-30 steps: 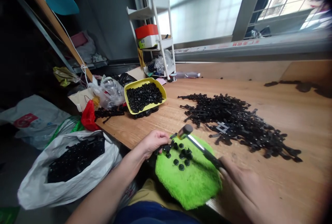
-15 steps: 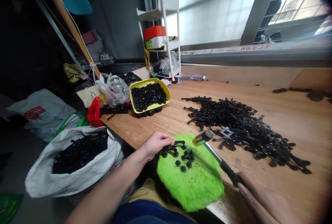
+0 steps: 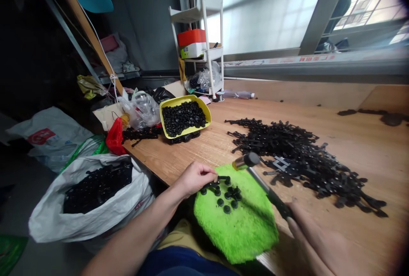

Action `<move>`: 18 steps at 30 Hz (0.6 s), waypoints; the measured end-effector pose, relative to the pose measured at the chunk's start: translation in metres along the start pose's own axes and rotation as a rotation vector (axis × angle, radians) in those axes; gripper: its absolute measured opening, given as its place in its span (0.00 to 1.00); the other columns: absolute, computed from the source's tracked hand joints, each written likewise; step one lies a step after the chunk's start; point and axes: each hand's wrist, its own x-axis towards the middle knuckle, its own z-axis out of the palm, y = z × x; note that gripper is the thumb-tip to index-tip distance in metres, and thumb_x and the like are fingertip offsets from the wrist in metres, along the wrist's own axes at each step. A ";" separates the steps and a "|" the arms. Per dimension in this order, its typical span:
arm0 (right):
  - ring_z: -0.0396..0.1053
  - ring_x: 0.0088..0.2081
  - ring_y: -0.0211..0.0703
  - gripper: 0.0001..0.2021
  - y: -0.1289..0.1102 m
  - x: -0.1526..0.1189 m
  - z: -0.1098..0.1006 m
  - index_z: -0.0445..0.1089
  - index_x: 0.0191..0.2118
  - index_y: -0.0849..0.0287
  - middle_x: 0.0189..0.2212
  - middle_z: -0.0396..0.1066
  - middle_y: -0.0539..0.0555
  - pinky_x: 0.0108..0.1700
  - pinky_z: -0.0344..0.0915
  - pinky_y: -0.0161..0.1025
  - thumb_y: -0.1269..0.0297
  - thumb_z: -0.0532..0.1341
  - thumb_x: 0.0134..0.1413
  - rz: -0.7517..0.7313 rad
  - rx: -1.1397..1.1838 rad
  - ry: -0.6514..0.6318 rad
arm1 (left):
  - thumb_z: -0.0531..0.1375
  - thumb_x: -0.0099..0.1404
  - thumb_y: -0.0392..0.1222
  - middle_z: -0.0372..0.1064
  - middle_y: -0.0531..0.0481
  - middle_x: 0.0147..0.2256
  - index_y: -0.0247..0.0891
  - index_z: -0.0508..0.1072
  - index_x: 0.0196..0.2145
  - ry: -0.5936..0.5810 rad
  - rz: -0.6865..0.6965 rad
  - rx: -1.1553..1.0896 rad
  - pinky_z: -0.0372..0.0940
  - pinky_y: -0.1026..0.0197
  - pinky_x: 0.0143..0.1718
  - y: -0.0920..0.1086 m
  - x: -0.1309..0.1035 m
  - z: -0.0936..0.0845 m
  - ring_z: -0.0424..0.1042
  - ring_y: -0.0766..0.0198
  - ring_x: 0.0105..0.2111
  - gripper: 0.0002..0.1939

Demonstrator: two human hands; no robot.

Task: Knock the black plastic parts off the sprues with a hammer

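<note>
My left hand [image 3: 200, 177] pinches a black plastic part [image 3: 224, 179] with knobbed ends, over the upper left of a fuzzy green cloth [image 3: 238, 233]. Several loose round black pieces [image 3: 226, 209] lie on the cloth beside that part. In my right hand [image 3: 306, 229] is a mallet [image 3: 270, 193], gripped by its dark handle. Its head, with a black face and a yellowish one, hangs above the cloth's upper edge, apart from the black part. The right fingers are partly hidden and a little blurred.
A heap of black plastic parts [image 3: 294, 152] covers the table's right side. Behind my left hand stands a yellow tray [image 3: 209, 116] of small black pieces. An open white sack [image 3: 41, 220] of black pieces stands left of the table. A white shelf rack [image 3: 206, 29] is by the window.
The mallet head has shifted slightly left and down, nearer the held part, and my right hand has moved with it. My left hand keeps its pinch almost in place.
</note>
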 end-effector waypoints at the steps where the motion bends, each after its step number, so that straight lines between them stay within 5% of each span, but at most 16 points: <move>1: 0.69 0.35 0.47 0.14 -0.003 0.005 -0.002 0.58 0.46 0.54 0.34 0.70 0.54 0.18 0.62 0.32 0.58 0.41 0.62 -0.042 -0.023 -0.027 | 0.58 0.52 0.44 0.72 0.48 0.26 0.33 0.77 0.32 0.010 0.014 0.035 0.54 0.70 0.20 0.000 0.000 -0.001 0.64 0.69 0.22 0.14; 7: 0.68 0.24 0.42 0.11 -0.009 0.015 -0.004 0.56 0.45 0.55 0.25 0.68 0.51 0.18 0.60 0.31 0.59 0.42 0.62 -0.107 -0.050 -0.008 | 0.56 0.53 0.43 0.72 0.50 0.26 0.34 0.77 0.30 0.042 0.084 0.236 0.54 0.70 0.22 0.008 -0.001 -0.004 0.65 0.67 0.25 0.13; 18: 0.65 0.19 0.42 0.12 -0.004 0.016 0.006 0.56 0.36 0.54 0.17 0.62 0.47 0.15 0.56 0.33 0.59 0.39 0.62 0.067 0.046 -0.332 | 0.58 0.51 0.44 0.68 0.53 0.20 0.33 0.76 0.24 0.043 0.061 0.185 0.51 0.70 0.20 0.008 0.001 -0.002 0.62 0.70 0.21 0.11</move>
